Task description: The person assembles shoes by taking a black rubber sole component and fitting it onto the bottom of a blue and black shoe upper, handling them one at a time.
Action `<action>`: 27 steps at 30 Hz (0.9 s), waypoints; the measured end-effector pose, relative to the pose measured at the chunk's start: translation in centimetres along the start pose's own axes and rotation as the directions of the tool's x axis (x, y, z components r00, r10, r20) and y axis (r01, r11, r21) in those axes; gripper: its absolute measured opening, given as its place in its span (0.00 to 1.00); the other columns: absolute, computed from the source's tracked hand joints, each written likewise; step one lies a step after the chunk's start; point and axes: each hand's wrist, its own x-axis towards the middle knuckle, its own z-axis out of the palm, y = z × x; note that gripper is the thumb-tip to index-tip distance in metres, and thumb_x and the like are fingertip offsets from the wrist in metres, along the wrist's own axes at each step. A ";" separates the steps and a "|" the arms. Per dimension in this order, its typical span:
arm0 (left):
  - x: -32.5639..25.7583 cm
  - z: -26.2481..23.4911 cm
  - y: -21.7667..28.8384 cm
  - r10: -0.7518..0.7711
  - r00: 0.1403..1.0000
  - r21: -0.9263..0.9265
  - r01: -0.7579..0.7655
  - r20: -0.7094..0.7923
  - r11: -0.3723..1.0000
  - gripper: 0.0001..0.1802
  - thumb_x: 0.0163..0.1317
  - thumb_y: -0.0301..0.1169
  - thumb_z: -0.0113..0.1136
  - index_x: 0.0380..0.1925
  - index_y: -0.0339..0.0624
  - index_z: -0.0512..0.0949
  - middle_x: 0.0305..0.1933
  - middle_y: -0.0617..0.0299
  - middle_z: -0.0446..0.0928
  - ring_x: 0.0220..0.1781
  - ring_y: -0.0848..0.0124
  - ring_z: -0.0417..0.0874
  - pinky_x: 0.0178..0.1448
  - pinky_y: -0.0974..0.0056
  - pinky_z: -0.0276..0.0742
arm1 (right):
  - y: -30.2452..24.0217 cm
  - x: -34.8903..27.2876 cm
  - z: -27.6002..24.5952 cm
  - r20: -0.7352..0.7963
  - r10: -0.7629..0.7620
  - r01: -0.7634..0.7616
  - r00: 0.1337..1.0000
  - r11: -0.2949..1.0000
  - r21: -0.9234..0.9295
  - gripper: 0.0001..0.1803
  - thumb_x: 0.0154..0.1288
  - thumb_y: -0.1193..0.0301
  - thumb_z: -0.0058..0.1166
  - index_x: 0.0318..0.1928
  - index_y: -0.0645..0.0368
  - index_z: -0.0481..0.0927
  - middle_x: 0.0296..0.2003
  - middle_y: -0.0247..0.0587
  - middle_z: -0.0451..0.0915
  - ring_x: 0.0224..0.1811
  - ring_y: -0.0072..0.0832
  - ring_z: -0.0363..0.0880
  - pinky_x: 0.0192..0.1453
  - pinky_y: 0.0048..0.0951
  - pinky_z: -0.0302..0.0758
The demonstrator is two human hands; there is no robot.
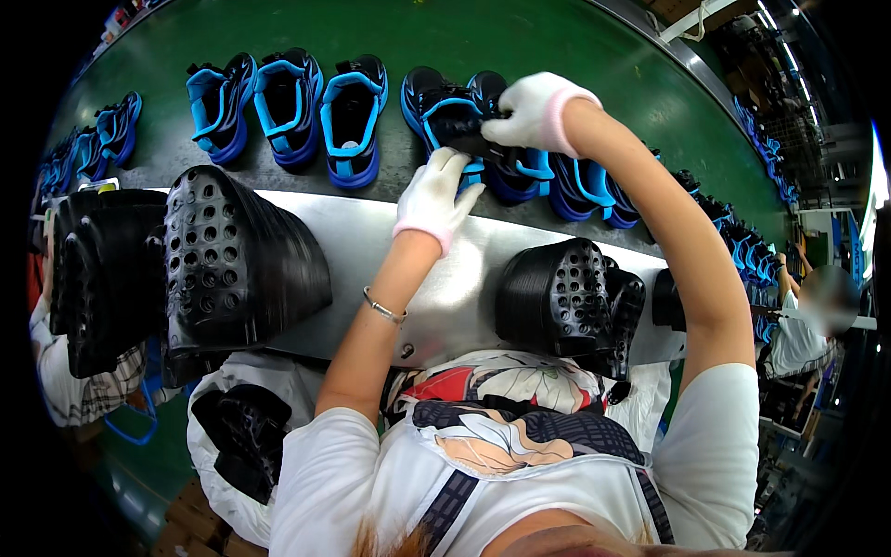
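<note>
My left hand (434, 200), in a white glove with a pink cuff, grips the heel of a black and blue sneaker (436, 100). My right hand (538, 113), gloved the same way, pinches a shiny black plastic piece (461, 130) at the sneaker's opening. The piece's front end lies inside the shoe; how deep it goes is hidden. Just right of this shoe, partly behind my right hand, stands another sneaker (512, 181). Three more sneakers stand in a row on the left, the nearest one (353, 121) with its opening facing up.
Nested stacks of black plastic pieces with round holes, a big stack (209, 269) and a smaller stack (571, 288), stand on the metal ledge (436, 306) before me. More sneakers line the dark conveyor belt (394, 172). Other people (803, 334) work at both sides. A white bag (218, 446) holds black pieces.
</note>
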 end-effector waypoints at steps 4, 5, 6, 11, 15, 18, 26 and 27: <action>2.4 -1.1 0.7 -0.191 0.932 0.201 0.132 0.309 0.971 0.23 0.61 0.47 0.58 0.51 0.45 0.79 0.54 0.53 0.77 0.52 0.52 0.79 0.55 0.53 0.76 | -2.4 2.3 1.6 -0.055 0.011 -0.014 0.998 0.999 -0.051 0.28 0.60 0.49 0.48 0.37 0.65 0.85 0.32 0.56 0.84 0.38 0.48 0.84 0.46 0.41 0.80; 2.8 -1.3 0.6 -0.237 0.908 0.249 0.155 0.344 0.956 0.24 0.61 0.48 0.58 0.50 0.45 0.79 0.53 0.53 0.78 0.52 0.52 0.80 0.55 0.53 0.77 | -4.0 2.5 1.9 0.006 0.037 -0.036 0.999 0.996 -0.086 0.21 0.62 0.56 0.50 0.41 0.59 0.86 0.42 0.52 0.85 0.47 0.45 0.84 0.51 0.39 0.80; 3.2 -1.4 0.5 -0.279 0.883 0.295 0.171 0.377 0.940 0.24 0.60 0.49 0.58 0.49 0.45 0.80 0.52 0.52 0.79 0.51 0.52 0.81 0.55 0.53 0.77 | -4.8 2.8 2.8 -0.004 0.029 -0.029 1.000 0.995 -0.096 0.19 0.61 0.58 0.52 0.42 0.58 0.87 0.43 0.50 0.85 0.47 0.45 0.84 0.52 0.39 0.80; 5.3 -0.8 0.2 -0.456 0.695 0.325 0.322 0.557 0.889 0.26 0.58 0.54 0.60 0.44 0.45 0.83 0.46 0.47 0.83 0.48 0.50 0.83 0.52 0.53 0.79 | -5.2 5.0 6.2 -0.079 0.004 -0.010 0.997 0.997 -0.079 0.16 0.66 0.63 0.48 0.41 0.57 0.86 0.43 0.52 0.84 0.46 0.45 0.84 0.52 0.42 0.79; 6.1 -1.1 0.3 -0.432 0.736 0.396 0.241 0.521 0.886 0.20 0.57 0.47 0.61 0.42 0.46 0.85 0.48 0.49 0.83 0.50 0.51 0.83 0.54 0.55 0.80 | -4.9 6.9 6.8 -0.118 -0.018 0.010 0.993 0.998 -0.067 0.14 0.57 0.73 0.58 0.46 0.55 0.85 0.48 0.49 0.83 0.50 0.43 0.83 0.52 0.40 0.81; 6.3 -0.9 -0.2 -0.445 0.709 0.437 0.211 0.547 0.874 0.25 0.55 0.53 0.61 0.44 0.47 0.84 0.47 0.50 0.83 0.49 0.51 0.83 0.54 0.55 0.79 | -4.5 7.0 6.9 -0.095 -0.048 0.041 0.994 0.996 -0.073 0.15 0.58 0.72 0.58 0.47 0.56 0.85 0.47 0.48 0.84 0.50 0.42 0.84 0.51 0.40 0.81; 5.6 -1.5 -0.5 -0.416 0.728 0.424 0.188 0.545 0.886 0.24 0.57 0.52 0.60 0.46 0.49 0.84 0.49 0.50 0.83 0.51 0.51 0.82 0.55 0.55 0.78 | -5.9 5.0 4.8 0.106 -0.104 0.133 0.989 0.941 -0.312 0.16 0.57 0.71 0.60 0.47 0.53 0.85 0.46 0.46 0.85 0.49 0.40 0.85 0.51 0.38 0.80; 5.8 -1.3 -0.5 -0.408 0.730 0.422 0.180 0.549 0.889 0.24 0.57 0.52 0.60 0.46 0.49 0.84 0.49 0.50 0.83 0.51 0.51 0.82 0.55 0.55 0.78 | -5.9 4.9 4.4 0.122 -0.103 0.138 0.987 0.933 -0.333 0.15 0.59 0.70 0.58 0.47 0.52 0.85 0.45 0.45 0.85 0.48 0.41 0.85 0.52 0.38 0.80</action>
